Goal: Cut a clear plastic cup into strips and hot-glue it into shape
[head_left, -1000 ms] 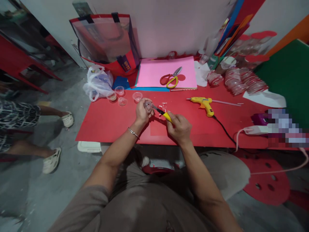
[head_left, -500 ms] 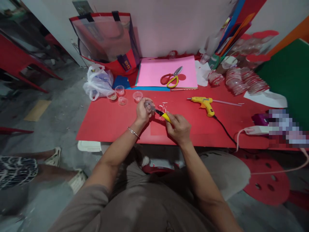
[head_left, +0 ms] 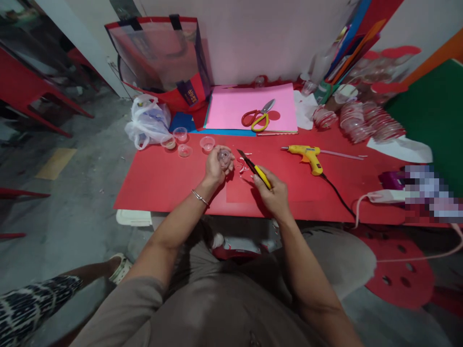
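Observation:
My left hand [head_left: 214, 166] is wrapped round a small clear plastic cup [head_left: 224, 156], its round face turned up with a small ring or hole at the middle. In my right hand [head_left: 272, 192] is a yellow and black utility knife [head_left: 261, 174], its blade out and pointing up to the left. The blade stands apart from the cup. Between the hands, thin pale shavings [head_left: 243, 166] lie on the red tabletop [head_left: 173, 183]. Other small clear cups stand near my left hand, the closest being a clear cup [head_left: 207, 143].
A yellow glue gun [head_left: 307, 156] with a black cord lies to the right. Behind are scissors [head_left: 260, 116] on pink paper [head_left: 231, 103], a white plastic bag [head_left: 147, 120] and a mesh tote [head_left: 159, 62]. Stacked clear lids [head_left: 354, 120] stand back right. Another person's leg [head_left: 97, 272] shows lower left.
The knife has come away from the cup, and my right hand has turned its blade upward. The cup stays in my left hand. The other person's legs have shifted at lower left.

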### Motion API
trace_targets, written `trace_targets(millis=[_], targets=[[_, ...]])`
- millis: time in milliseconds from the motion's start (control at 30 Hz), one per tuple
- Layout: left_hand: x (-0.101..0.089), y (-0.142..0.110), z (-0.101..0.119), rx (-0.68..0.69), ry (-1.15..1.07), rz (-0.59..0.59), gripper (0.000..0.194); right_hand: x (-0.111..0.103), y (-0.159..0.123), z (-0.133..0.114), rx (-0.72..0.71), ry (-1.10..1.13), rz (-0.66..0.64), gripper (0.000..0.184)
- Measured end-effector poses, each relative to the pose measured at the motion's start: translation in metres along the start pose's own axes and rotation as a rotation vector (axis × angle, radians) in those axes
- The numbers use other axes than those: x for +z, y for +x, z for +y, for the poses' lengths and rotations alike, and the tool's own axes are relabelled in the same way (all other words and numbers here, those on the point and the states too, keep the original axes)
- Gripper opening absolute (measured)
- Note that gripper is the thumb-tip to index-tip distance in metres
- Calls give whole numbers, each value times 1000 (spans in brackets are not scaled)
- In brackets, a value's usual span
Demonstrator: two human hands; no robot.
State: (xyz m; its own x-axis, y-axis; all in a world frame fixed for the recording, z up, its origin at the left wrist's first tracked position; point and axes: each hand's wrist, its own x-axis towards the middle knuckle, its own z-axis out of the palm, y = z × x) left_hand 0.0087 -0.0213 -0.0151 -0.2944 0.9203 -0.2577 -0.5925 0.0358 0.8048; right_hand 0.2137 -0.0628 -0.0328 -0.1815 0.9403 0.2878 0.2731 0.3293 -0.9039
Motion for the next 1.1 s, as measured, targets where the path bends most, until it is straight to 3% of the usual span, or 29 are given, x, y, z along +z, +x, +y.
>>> trace_targets(millis=[167, 300, 567, 1100], targets=[[-1, 0, 4, -91, -112, -56, 37, 1, -4, -12, 397, 431, -159, 55], [-2, -1, 7, -107, -216, -83, 32, 6, -6, -17, 476, 521, -172, 53], [0, -6, 11, -152, -288, -104, 24, 11, -11, -23, 437, 368, -254, 55], [2, -6, 17, -166, -248, -40, 25, 24, -16, -15, 243, 165, -236, 49]])
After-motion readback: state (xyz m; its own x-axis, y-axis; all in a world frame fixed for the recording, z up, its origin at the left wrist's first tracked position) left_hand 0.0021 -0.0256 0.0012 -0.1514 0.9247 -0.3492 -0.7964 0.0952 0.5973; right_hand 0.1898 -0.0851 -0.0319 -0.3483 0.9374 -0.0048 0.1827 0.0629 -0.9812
